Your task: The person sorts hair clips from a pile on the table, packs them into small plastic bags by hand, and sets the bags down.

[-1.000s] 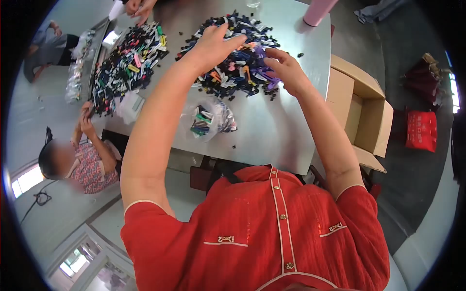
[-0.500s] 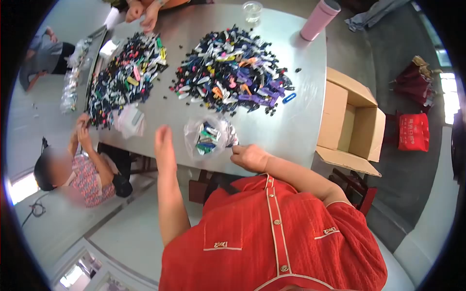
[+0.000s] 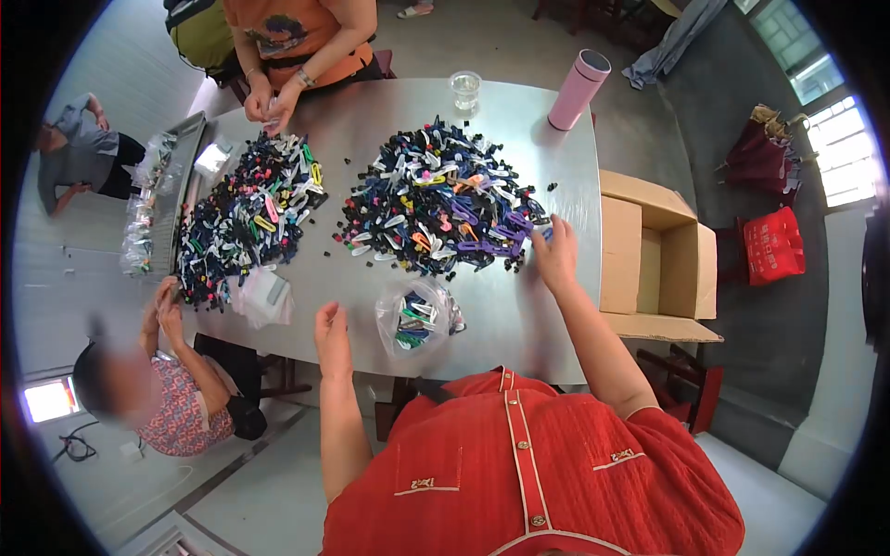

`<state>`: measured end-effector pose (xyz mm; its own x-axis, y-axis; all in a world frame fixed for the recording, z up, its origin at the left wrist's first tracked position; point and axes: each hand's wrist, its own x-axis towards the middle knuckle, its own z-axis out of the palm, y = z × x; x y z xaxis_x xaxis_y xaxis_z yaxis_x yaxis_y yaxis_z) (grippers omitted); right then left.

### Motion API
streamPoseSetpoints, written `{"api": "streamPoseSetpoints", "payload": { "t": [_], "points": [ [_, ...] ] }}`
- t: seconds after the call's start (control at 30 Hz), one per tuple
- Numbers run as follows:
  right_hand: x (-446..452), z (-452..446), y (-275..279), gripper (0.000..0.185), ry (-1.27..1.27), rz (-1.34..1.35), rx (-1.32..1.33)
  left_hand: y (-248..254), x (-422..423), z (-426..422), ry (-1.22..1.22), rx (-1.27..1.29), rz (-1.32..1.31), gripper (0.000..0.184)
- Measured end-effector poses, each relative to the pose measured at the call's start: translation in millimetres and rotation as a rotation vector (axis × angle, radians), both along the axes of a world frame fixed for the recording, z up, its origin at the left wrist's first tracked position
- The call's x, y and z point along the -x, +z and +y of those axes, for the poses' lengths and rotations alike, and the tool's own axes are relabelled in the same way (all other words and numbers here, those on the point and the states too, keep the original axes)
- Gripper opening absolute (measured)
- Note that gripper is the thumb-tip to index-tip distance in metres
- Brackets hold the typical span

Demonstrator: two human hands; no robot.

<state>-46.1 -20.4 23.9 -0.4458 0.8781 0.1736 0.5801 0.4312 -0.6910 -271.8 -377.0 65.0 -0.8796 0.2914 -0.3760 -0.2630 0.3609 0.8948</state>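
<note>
My right hand point(image 3: 557, 257) reaches to the right edge of a large pile of mixed-colour hair clips point(image 3: 436, 208). Its fingertips close on a blue hair clip point(image 3: 543, 233) lying there, partly covered by the fingers. Near the front edge of the table, my left hand point(image 3: 333, 340) is held up with its fingers loosely apart and nothing in it. Between my hands stands an opened clear plastic bag point(image 3: 387, 324) with white, green, blue and dark clips inside. Neither hand touches the bag.
A second clip pile point(image 3: 246, 218) lies to the left, near a stack of plastic bags point(image 3: 263, 295). A pink bottle point(image 3: 579, 91) and a clear cup point(image 3: 466, 91) stand at the back. A cardboard box point(image 3: 619, 255) is off the table's right side. Two co-workers' hands work at the left pile.
My right hand has left the side of the plastic bag and moved right and away from me to the blue clip. The camera view has tilted up; my left hand remains raised.
</note>
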Motion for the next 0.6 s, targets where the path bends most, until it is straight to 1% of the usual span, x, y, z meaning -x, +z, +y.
{"api": "streamPoseSetpoints", "payload": {
  "t": [0.07, 0.1, 0.2, 0.27, 0.33, 0.37, 0.4, 0.47, 0.5, 0.53, 0.57, 0.6],
  "points": [
    [2.7, -3.8, -11.2, 0.061, -0.146, -0.26, 0.133, -0.9, 6.6, 6.6, -0.027, 0.01, 0.011, 0.038],
    [8.9, -8.3, -21.3, 0.063, -0.137, -0.294, 0.097, -3.9, 10.7, 8.7, -0.032, 0.008, 0.009, 0.038],
    [50.7, -26.9, -7.8, 0.061, -0.15, -0.271, 0.128, -14.3, 23.5, 15.8, -0.06, 0.0, -0.023, 0.039],
    [77.3, -27.5, -2.3, 0.063, -0.152, -0.231, 0.149, -14.0, 32.6, 22.9, -0.085, 0.003, -0.024, 0.04],
    [100.4, -24.5, 17.0, 0.059, -0.22, -0.09, 0.381, -12.4, 41.9, 31.0, -0.09, -0.002, -0.015, 0.042],
    [109.2, -20.6, 1.8, 0.054, -0.281, 0.014, 0.316, -12.5, 46.0, 35.7, -0.098, -0.006, -0.016, 0.043],
    [114.0, -14.8, 4.3, 0.054, -0.283, 0.014, 0.314, -11.0, 50.1, 40.9, -0.1, -0.007, -0.017, 0.043],
    [121.3, -2.9, 8.3, 0.042, -0.176, 0.129, 0.582, -10.3, 59.1, 52.8, -0.16, -0.013, 0.043, 0.047],
    [129.0, -3.3, -1.3, 0.034, -0.194, 0.22, 0.566, -14.7, 64.3, 60.1, -0.163, -0.014, 0.037, 0.047],
    [138.0, -11.5, 18.5, 0.034, -0.199, 0.213, 0.567, -21.9, 69.5, 68.8, -0.184, -0.022, 0.082, 0.051],
    [146.0, -19.8, 38.1, 0.027, -0.124, 0.331, 0.724, -28.5, 74.9, 75.9, -0.207, -0.028, 0.125, 0.054],
    [154.3, -29.5, 58.6, 0.019, -0.053, 0.454, 0.877, -31.0, 80.5, 84.4, -0.218, -0.025, 0.115, 0.054]
  ]
}}
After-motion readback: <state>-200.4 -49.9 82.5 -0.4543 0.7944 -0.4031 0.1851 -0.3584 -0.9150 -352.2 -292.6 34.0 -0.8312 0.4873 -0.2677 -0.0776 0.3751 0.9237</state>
